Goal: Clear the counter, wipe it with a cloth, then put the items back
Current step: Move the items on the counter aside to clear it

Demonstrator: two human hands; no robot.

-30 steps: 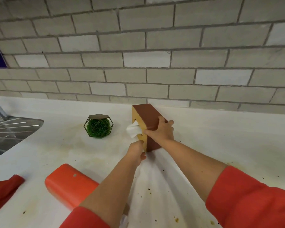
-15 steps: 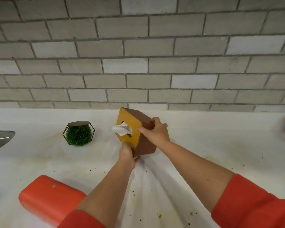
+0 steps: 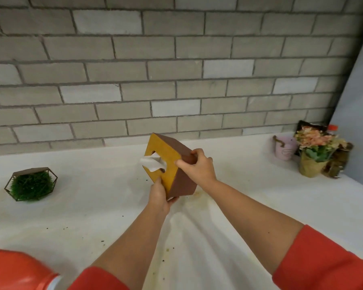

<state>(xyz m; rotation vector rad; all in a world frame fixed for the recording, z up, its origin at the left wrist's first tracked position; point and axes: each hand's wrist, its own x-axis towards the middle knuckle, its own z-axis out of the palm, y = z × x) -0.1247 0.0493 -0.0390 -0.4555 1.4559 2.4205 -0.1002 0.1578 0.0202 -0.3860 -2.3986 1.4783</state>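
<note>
Since 0.5 s ago: view has swung right, sink gone from the left edge, 2 pots now in sight far right; tissue box point(image 3: 181, 164) carried rightward, farther from the plant. Nearest, bottom left: orange container point(image 3: 15, 268), blurred, on the white counter point(image 3: 92, 216), which shows brown stains and dark specks. Left hand point(image 3: 160, 194) cups the box's lower corner, fingers curled beneath, thumb on the yellow face. Right hand point(image 3: 199, 166) grips the upper brown side, fingers wrapped over the edge. Box tilted, yellow face leftward, white tissue point(image 3: 152, 163) poking from its slot; appears clear of the counter, though contact beneath is hidden. Left, well apart: green plant point(image 3: 30, 185) in a wire frame. Far right, by the brick wall point(image 3: 176, 70): pink pot point(image 3: 285, 148) just beside a flower pot point(image 3: 313, 152).
</note>
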